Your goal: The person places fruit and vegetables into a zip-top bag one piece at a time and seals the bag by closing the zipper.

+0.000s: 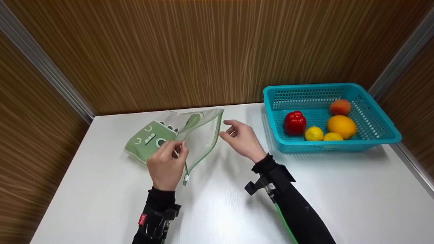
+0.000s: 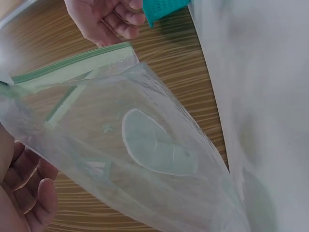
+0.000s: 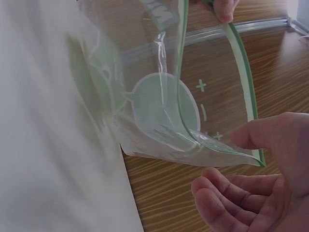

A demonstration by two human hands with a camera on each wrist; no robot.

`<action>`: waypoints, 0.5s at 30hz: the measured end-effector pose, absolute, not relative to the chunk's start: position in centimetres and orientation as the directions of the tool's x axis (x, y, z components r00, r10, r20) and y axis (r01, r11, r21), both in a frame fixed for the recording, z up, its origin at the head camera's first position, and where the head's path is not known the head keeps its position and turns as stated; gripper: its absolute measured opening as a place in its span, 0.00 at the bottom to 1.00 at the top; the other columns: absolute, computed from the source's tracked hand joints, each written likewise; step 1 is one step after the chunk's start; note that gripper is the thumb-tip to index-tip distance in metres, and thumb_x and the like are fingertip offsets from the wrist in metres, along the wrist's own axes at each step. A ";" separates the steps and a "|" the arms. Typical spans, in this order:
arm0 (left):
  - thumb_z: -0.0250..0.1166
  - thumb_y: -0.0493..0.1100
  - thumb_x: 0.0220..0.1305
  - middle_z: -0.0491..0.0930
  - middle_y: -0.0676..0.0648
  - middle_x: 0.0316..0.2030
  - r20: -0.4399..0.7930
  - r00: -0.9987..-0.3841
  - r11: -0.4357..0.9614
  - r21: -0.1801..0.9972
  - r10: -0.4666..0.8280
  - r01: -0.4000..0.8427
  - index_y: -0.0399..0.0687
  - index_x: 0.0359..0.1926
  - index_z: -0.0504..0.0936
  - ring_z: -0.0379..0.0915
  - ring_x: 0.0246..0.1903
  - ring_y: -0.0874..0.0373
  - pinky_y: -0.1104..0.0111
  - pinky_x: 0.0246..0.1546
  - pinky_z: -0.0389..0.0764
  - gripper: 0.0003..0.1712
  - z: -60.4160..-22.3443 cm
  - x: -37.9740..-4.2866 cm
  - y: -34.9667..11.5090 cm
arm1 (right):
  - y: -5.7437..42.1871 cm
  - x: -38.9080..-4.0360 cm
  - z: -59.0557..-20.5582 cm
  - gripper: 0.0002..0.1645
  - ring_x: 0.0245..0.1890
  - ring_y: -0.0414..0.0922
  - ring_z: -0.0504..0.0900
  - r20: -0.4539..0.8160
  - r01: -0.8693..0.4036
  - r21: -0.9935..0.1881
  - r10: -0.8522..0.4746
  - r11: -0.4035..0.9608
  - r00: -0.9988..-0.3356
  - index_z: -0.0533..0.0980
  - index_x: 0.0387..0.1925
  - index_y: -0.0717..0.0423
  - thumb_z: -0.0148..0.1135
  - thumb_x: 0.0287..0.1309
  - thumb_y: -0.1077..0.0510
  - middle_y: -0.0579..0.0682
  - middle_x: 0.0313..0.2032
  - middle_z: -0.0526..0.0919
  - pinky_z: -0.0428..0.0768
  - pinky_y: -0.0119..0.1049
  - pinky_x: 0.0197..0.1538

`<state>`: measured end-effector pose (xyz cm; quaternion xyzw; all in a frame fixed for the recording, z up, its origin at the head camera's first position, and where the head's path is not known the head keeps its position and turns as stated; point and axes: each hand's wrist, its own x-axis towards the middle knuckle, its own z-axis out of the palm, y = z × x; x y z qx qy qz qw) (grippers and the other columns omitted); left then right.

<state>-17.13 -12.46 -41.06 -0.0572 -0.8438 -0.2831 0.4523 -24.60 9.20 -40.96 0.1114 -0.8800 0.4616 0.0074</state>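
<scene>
A clear zip bag (image 1: 200, 140) with a green cartoon print lies tilted on the white table, its green-edged mouth spread apart and facing right. My left hand (image 1: 166, 165) pinches the near side of that mouth between thumb and fingers. By the zip's lower end, a white slider (image 1: 186, 177) shows. My right hand (image 1: 244, 139) is beside the far corner of the mouth, thumb and fingers apart. In the right wrist view, the right thumb (image 3: 258, 133) overlaps the bag's corner; I cannot tell whether it touches. The left wrist view shows the bag's transparent side (image 2: 96, 130).
At the right of the table (image 1: 101, 203) stands a turquoise basket (image 1: 332, 146). Inside are a red bell pepper (image 1: 294, 123), a peach (image 1: 340, 107), an orange (image 1: 341, 126) and two lemons (image 1: 314, 134). Wood-grain panels (image 1: 176, 54) close off the back and sides.
</scene>
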 end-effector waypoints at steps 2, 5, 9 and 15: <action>0.64 0.40 0.55 0.79 0.52 0.17 0.793 -0.589 0.836 0.423 -0.155 0.348 0.48 0.24 0.83 0.74 0.14 0.60 0.70 0.17 0.71 0.05 -41.1 -17.1 -12.5 | 9.7 -24.5 -40.7 0.29 0.38 0.45 0.81 0.118 -0.196 -0.815 -0.175 0.546 -0.977 0.72 0.59 0.53 0.60 0.59 0.46 0.51 0.39 0.84 0.79 0.34 0.39; 0.64 0.40 0.55 0.79 0.53 0.17 0.793 -0.590 0.840 0.417 -0.150 0.347 0.49 0.24 0.84 0.74 0.14 0.61 0.71 0.17 0.71 0.05 -41.1 -17.1 -12.5 | 10.4 -24.4 -40.5 0.30 0.42 0.46 0.81 0.127 -0.196 -0.817 -0.163 0.542 -0.978 0.72 0.60 0.52 0.61 0.58 0.46 0.51 0.42 0.84 0.81 0.37 0.44; 0.64 0.41 0.55 0.80 0.53 0.17 0.789 -0.595 0.835 0.424 -0.151 0.351 0.48 0.25 0.84 0.74 0.15 0.61 0.71 0.17 0.71 0.05 -41.2 -17.3 -12.5 | 11.7 -24.2 -40.3 0.32 0.49 0.47 0.79 0.138 -0.200 -0.817 -0.153 0.541 -0.979 0.70 0.60 0.50 0.64 0.56 0.45 0.51 0.48 0.82 0.81 0.41 0.49; 0.65 0.40 0.54 0.80 0.53 0.18 0.789 -0.597 0.838 0.419 -0.145 0.349 0.48 0.25 0.84 0.74 0.15 0.61 0.71 0.17 0.71 0.04 -41.4 -17.3 -12.4 | 14.2 -23.3 -39.5 0.39 0.56 0.48 0.75 0.152 -0.225 -0.769 -0.170 0.598 -0.974 0.67 0.64 0.46 0.67 0.51 0.42 0.51 0.57 0.76 0.80 0.46 0.53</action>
